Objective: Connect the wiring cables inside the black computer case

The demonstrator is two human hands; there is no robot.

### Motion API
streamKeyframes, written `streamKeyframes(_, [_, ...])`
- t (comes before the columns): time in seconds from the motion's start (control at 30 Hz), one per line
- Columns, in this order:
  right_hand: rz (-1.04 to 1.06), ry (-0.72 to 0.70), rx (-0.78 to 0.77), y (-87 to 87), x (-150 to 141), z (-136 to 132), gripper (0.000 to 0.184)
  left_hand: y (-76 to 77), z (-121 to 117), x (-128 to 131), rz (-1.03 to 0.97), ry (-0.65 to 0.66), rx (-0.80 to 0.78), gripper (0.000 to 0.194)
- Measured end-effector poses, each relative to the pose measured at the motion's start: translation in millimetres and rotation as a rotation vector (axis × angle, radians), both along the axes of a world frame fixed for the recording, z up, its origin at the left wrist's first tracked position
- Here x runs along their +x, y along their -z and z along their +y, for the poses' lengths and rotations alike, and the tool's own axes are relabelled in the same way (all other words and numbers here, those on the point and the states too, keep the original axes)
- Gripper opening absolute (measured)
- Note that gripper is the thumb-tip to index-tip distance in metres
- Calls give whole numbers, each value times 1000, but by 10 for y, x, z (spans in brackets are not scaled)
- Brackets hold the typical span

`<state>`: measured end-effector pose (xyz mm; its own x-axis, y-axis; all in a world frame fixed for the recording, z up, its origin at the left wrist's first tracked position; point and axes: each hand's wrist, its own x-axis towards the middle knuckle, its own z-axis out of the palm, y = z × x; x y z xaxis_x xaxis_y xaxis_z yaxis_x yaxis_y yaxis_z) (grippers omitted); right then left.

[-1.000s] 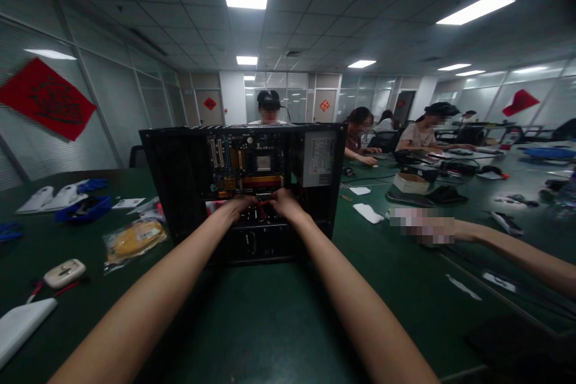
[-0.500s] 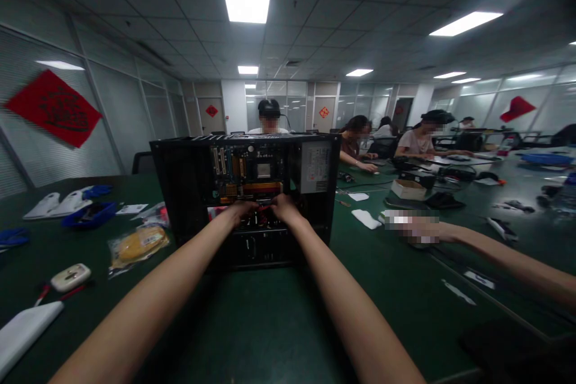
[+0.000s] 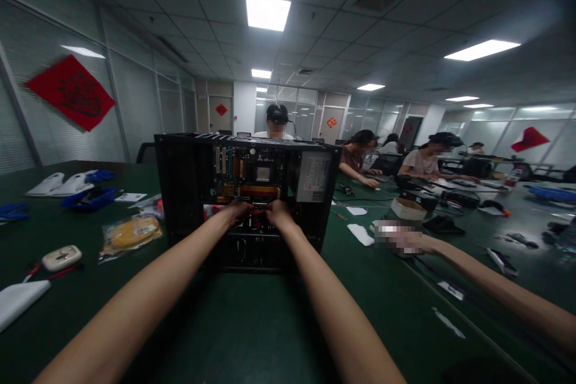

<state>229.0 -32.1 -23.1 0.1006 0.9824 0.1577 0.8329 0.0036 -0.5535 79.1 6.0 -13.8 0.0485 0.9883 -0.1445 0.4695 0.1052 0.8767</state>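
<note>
Arms: both stretched forward, bare;
Left hand (image 3: 238,210): held level with the right;
Right hand (image 3: 278,215): fingers bent inward

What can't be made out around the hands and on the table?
Head view: whether the left hand and right hand grip anything in the case; hidden by fingers and shadow.
Head view: text on the power supply; too small.
Head view: what the other person's hand touches; pixelated.
Head view: the rest of the white slab; cut off by left edge.
</note>
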Motion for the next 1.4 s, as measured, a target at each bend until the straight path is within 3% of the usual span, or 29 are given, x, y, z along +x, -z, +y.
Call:
streamKeyframes(0.17, [18, 14, 5, 19, 6, 25, 25, -15, -19, -4, -31, -27, 0, 16])
streamKeyframes(0.5, [0, -12, 51, 140, 31, 130, 23, -3, 10, 14, 26, -28, 9, 18])
streamKeyframes(0.83, [19, 18, 57, 58, 16, 58, 22, -71, -54, 79, 243, -47, 179, 21])
streamKeyframes(1.0, [11, 42, 57, 44, 19, 54, 23, 0, -77, 34, 446, 42, 297, 32])
streamKeyframes(1.17, [18, 83, 8, 8, 7, 45, 22, 50, -82, 1, 591, 51, 386, 26])
streamKeyframes(1.3, [1, 103, -15, -13, -4, 33, 22, -6, -181, 13, 635, 46, 377, 28])
streamKeyframes(1.4, [-24, 95, 27, -8, -3, 19, 21, -59, -323, 41, 725, 25, 461, 32])
